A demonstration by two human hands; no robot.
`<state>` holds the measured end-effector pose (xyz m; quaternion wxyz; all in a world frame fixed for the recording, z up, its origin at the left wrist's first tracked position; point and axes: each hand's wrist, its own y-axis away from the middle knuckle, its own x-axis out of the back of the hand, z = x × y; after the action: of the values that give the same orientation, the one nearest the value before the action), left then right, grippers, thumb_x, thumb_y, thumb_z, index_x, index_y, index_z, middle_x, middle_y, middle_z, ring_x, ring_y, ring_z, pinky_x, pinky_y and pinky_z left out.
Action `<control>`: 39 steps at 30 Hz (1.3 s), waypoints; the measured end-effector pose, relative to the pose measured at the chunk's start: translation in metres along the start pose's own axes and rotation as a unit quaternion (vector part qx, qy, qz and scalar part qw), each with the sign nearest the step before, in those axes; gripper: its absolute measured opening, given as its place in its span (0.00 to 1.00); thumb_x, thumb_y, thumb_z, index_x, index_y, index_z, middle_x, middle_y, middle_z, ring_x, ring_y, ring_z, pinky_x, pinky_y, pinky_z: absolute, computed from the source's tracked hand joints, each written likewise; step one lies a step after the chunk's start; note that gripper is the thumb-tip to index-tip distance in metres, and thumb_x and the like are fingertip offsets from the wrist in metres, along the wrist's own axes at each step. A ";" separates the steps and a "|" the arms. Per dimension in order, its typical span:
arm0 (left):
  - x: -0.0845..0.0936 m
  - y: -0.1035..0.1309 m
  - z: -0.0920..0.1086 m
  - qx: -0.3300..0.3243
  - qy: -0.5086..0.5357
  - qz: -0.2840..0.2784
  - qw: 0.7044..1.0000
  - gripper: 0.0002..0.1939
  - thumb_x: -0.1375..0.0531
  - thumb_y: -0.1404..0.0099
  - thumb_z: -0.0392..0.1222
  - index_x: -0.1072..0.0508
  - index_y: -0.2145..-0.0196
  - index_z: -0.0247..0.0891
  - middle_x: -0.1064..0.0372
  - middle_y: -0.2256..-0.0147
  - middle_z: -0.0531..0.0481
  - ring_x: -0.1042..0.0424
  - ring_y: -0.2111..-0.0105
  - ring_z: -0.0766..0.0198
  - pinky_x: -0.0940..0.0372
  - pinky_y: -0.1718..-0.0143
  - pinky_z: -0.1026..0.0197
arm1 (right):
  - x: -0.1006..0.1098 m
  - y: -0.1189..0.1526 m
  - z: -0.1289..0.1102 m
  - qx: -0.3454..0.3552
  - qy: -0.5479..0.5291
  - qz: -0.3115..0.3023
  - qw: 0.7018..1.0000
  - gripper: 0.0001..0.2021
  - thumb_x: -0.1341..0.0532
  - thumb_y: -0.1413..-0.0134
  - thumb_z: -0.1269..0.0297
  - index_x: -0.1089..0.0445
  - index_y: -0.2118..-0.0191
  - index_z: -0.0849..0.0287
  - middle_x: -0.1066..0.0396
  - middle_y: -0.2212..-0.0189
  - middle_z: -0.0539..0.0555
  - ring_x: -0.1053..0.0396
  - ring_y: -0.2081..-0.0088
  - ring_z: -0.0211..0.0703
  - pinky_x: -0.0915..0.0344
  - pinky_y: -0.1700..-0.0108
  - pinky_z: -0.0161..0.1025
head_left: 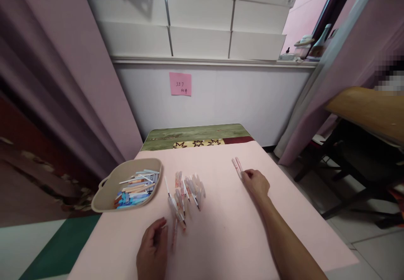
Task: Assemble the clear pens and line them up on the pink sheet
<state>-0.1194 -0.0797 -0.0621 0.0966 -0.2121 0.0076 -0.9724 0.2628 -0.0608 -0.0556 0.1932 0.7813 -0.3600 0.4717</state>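
Note:
On the right of the pink-covered table, my right hand (256, 183) has its fingers closed at the lower end of two slim, clear-barrelled pens (237, 167) lying side by side. The fingertips partly hide where they touch. My left hand (153, 248) rests near the front left, loosely curled, with a gap between thumb and forefinger and nothing visible in it. Just beside it lies a single reddish-patterned pen (174, 234), slightly blurred. Beyond that, a loose pile of similar pens (189, 189) with clear, white and orange-red barrels spreads over the cloth, some with dark tips.
A beige basket (107, 202) at the table's left holds many blue, orange and white pens. The pink cloth (221, 238) covers most of the table. Behind stands a white wall with a pink note (180, 84). To the right is a wooden-topped piece of furniture (369, 109).

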 end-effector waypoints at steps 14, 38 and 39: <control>-0.001 0.000 0.000 -0.021 -0.021 0.008 1.000 0.20 0.42 0.46 0.56 0.26 0.61 0.41 0.27 0.58 0.48 0.28 0.58 0.53 0.32 0.54 0.53 | -0.005 0.005 -0.002 -0.021 -0.007 -0.001 1.000 0.14 0.45 0.49 0.53 0.23 0.68 0.52 0.24 0.69 0.53 0.30 0.68 0.46 0.42 0.68 0.37; -0.003 0.010 -0.002 -0.049 0.005 0.019 0.999 0.16 0.43 0.40 0.50 0.27 0.59 0.39 0.27 0.60 0.46 0.28 0.61 0.56 0.33 0.57 0.54 | -0.009 0.018 -0.009 0.051 0.018 0.093 0.994 0.24 0.44 0.46 0.47 0.33 0.50 0.58 0.30 0.57 0.60 0.30 0.63 0.50 0.37 0.62 0.43; -0.003 0.011 -0.002 -0.042 0.012 0.020 0.999 0.16 0.43 0.40 0.50 0.28 0.58 0.39 0.27 0.61 0.46 0.28 0.62 0.57 0.33 0.58 0.54 | -0.007 0.023 -0.012 0.076 -0.016 0.116 0.990 0.25 0.44 0.46 0.46 0.33 0.49 0.58 0.30 0.57 0.59 0.30 0.64 0.49 0.38 0.63 0.42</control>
<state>-0.1158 -0.0896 -0.0659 0.1073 -0.2043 0.0541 -0.9715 0.2361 -0.0659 -0.0568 0.0716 0.7541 -0.4139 0.5048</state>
